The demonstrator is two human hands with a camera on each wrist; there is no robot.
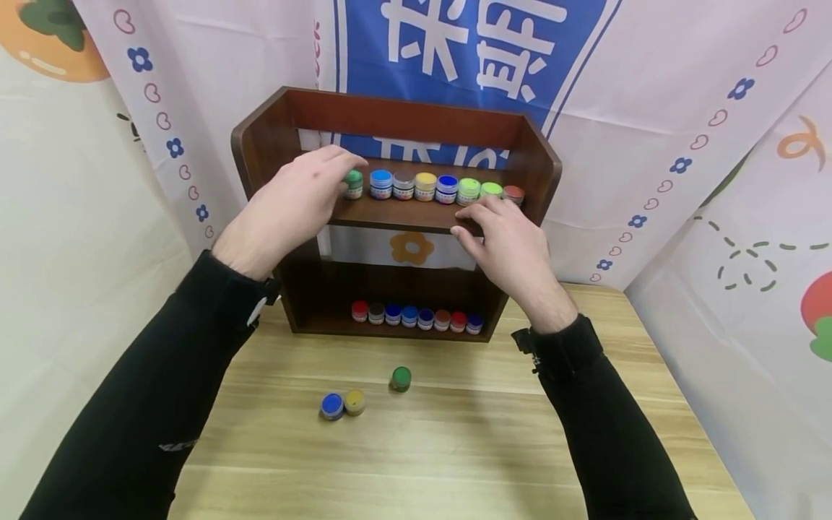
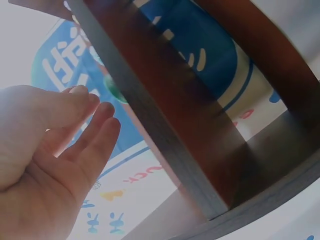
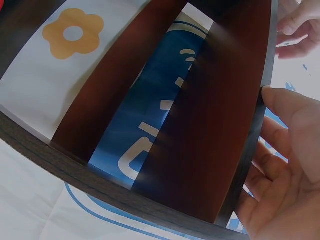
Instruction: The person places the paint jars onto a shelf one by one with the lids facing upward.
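Note:
On the upper board of a dark brown wooden shelf (image 1: 390, 213) stands a row of small paint jars. My left hand (image 1: 299, 195) hovers at the row's left end, its fingers loosely bent beside a green-lidded jar (image 1: 354, 185). Nothing shows between thumb and fingers in the left wrist view, where a blurred green jar (image 2: 115, 90) appears past the fingertips. Toward the row's right end is my right hand (image 1: 510, 242), near a reddish-brown-lidded jar (image 1: 513, 195). Its thumb touches the board's front edge (image 3: 257, 117) in the right wrist view; the other fingers reach over the board.
The lower shelf holds another row of jars (image 1: 409, 316). In front, on the wooden table (image 1: 455, 440), stand a blue-lidded jar (image 1: 332, 406), a yellow-lidded jar (image 1: 354, 402) and a green-lidded jar (image 1: 401, 378). A printed cloth (image 1: 598, 144) hangs behind the shelf.

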